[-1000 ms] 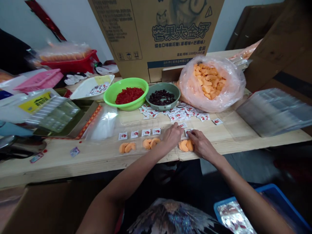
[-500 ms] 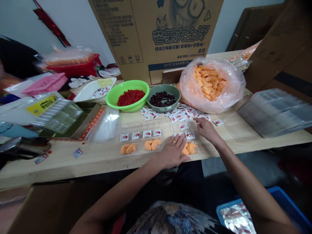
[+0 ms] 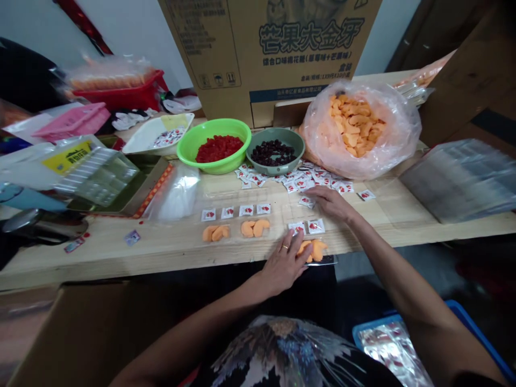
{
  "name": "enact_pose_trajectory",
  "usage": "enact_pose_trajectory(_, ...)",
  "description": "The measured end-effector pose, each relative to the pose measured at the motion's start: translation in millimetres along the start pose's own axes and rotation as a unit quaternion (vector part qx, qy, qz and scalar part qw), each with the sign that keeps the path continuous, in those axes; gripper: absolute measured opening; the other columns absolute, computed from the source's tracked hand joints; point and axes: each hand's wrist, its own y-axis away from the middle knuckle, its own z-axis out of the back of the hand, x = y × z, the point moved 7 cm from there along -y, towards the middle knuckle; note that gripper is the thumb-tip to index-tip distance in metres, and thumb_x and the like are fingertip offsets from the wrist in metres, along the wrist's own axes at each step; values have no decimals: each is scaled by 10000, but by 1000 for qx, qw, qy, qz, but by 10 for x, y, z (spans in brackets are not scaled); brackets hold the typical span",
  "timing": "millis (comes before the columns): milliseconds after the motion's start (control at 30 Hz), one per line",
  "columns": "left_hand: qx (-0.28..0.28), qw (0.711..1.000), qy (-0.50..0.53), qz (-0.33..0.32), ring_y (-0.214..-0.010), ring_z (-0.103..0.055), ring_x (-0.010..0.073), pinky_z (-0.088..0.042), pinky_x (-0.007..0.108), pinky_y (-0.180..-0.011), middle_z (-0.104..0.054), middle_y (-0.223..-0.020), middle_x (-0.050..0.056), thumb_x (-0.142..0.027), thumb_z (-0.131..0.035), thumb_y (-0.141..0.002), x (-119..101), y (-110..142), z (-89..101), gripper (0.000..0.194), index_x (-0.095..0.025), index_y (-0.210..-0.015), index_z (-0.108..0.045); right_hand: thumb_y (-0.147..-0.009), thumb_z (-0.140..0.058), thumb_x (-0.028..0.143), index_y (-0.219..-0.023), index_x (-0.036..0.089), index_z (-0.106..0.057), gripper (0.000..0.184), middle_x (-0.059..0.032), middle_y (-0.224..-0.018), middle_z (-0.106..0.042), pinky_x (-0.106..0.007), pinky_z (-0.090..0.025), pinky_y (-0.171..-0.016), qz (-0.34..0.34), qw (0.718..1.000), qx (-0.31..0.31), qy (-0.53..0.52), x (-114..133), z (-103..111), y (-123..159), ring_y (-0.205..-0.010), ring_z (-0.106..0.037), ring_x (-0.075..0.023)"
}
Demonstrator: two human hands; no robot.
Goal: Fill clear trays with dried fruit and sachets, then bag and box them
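Along the front edge of the surface [image 3: 161,255], the left hand [image 3: 284,263] rests open, fingers spread, just beside orange candy pieces [image 3: 312,250]. The right hand [image 3: 332,203], fingers extended and holding nothing visible, lies near a loose sachet [image 3: 306,201], past two red-printed sachets [image 3: 315,226]. Farther back stand a green bowl [image 3: 189,156] and a bulging plastic bag [image 3: 397,129].

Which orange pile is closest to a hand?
The rightmost of the three piles of orange pieces, just beside the person's left hand; the other two lie farther left.
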Motion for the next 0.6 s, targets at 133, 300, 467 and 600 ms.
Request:
enact_pose_trajectory(133,6,1000,3,-23,-1550,-156,416,-304,553,-1209,-178,-1672,219,-388,-582,-983,27,44,48,612,-208,-1532,-377,-946,-441,207,-1176,191,-740,378,-89,-1346,-659,-449,-352,-1158,47,992,104,48,7,-168,-119,-1270,-566,-214)
enact_pose_trajectory(300,13,999,1,-35,-1537,-187,433,-309,553,-1208,-211,-1661,213,-412,-596,-974,29,73,41,659,-218,-1551,-342,-1029,-387,347,-1198,189,-744,425,-98,-1440,-590,-467,-312,-1198,58,985,131,91,-198,47,87,-1344,-510,-237)
enact_pose_trajectory(467,0,999,7,-37,-1534,-196,437,-328,570,-1193,-195,-1661,223,-466,-561,-987,14,38,-18,640,-212,-1539,-359,-1019,-405,342,-1444,172,-570,486,-137,-1578,-426,-509,-308,-1205,46,979,89,176,-407,260,503,-1441,-407,-276)
enact_pose_trajectory(600,-13,999,0,-38,-1539,-197,421,-327,564,-1201,-239,-1649,217,-460,-547,-993,12,57,-18,632,-210,-1541,-357,-951,-481,295,-1566,241,-398,622,-131,-1635,-321,-581,-252,-1205,28,977,115,177,-289,93,514,-1507,-277,-298)
